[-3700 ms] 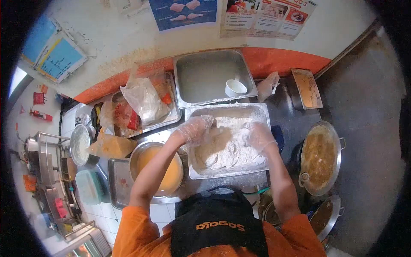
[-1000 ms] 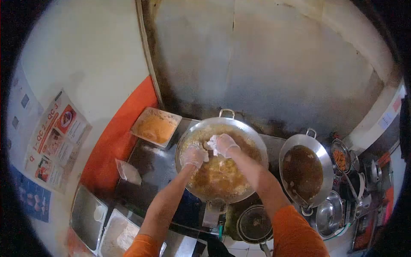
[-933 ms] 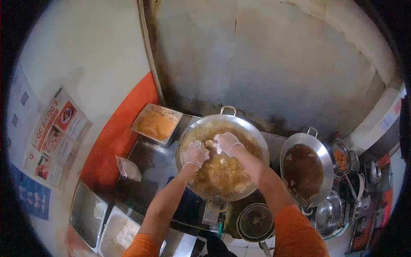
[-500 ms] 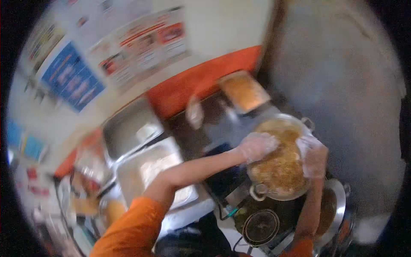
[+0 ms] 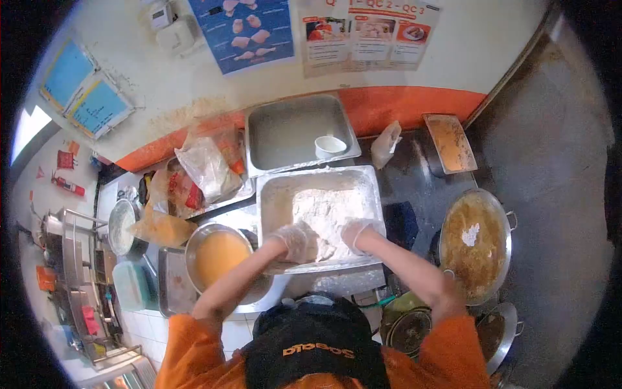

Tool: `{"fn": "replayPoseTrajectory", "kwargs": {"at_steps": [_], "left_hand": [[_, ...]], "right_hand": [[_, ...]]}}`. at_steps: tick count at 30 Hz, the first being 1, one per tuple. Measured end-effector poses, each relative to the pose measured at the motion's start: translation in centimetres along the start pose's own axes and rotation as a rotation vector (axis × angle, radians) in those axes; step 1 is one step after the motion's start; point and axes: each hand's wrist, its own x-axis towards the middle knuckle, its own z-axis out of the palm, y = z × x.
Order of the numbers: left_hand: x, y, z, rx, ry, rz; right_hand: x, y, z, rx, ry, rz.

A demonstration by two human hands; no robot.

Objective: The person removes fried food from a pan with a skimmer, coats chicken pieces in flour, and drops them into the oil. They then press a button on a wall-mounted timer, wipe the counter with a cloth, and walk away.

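Both my hands wear clear plastic gloves and reach into a metal tray point(image 5: 272, 185) of white flour point(image 5: 324, 207). On the tray's left side, near the front wall, my left hand point(image 5: 297, 241) is sunk against the flour, its fingers hidden. To the right, my right hand point(image 5: 357, 233) presses into the same flour, its fingers likewise out of sight. Between the two hands lies a lumpy, flour-covered heap point(image 5: 324, 246); what is inside it I cannot make out. Right of the tray stands a wide pan of brown frying oil point(image 5: 473, 266) with a pale floury piece point(image 5: 471, 235) in it.
Behind the flour tray is a metal tub of cloudy liquid point(image 5: 278, 142) with a white bowl point(image 5: 330, 147). An orange mixture point(image 5: 220, 256) fills a steel bowl at left. Plastic bags point(image 5: 207, 168), a crumb tray point(image 5: 451, 144) and a second pan point(image 5: 495, 337) surround the workspace.
My hands have moved left from over the oil pan into the flour tray. The view has swung left and levelled. A pale piece now shows in the oil.
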Motion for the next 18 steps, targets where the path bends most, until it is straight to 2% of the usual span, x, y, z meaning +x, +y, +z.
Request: {"fn": "replayPoseTrajectory", "kwargs": {"at_steps": [1,4,7,8,10,11,12,15,16,18], "left_hand": [[-0.7,0.4,0.8,0.027,0.098,0.056],[-0.7,0.0,-0.7,-0.077,-0.255,-0.129],[-0.7,-2.0,-1.8,-0.03,-0.316,0.041],[-0.9,-2.1,-1.8,0.027,-0.266,0.013],[-1.7,-1.8,-1.7,0.14,-0.176,-0.042],[-2.3,-1.4,-2.5,0.119,-0.133,-0.042],[-3.1,-1.1,-3.5,0.1,-0.089,-0.042],[-4.7,-0.4,-7.3,-0.005,-0.002,-0.045],[-5.0,-0.5,-7.8,-0.048,0.02,-0.05],[-5.3,-1.1,-7.9,0.017,0.162,-0.044]], "right_hand": [[0.7,-0.8,0.9,-0.119,-0.02,-0.042],[0.7,-0.2,-2.2,0.045,-0.179,-0.055],[1.8,1.0,-4.1,0.135,-0.222,0.08],[0.7,0.0,-8.5,0.171,-0.234,0.083],[2.6,1.7,-6.3,0.187,-0.145,0.086],[2.9,1.5,-7.0,0.198,-0.098,0.09],[3.1,1.2,-7.9,0.132,-0.198,0.054],[5.4,0.4,-6.0,0.162,-0.081,0.143],[5.9,-1.2,-7.3,0.068,-0.101,0.086],[8.8,-1.4,-1.0,0.07,0.033,0.115]]}}
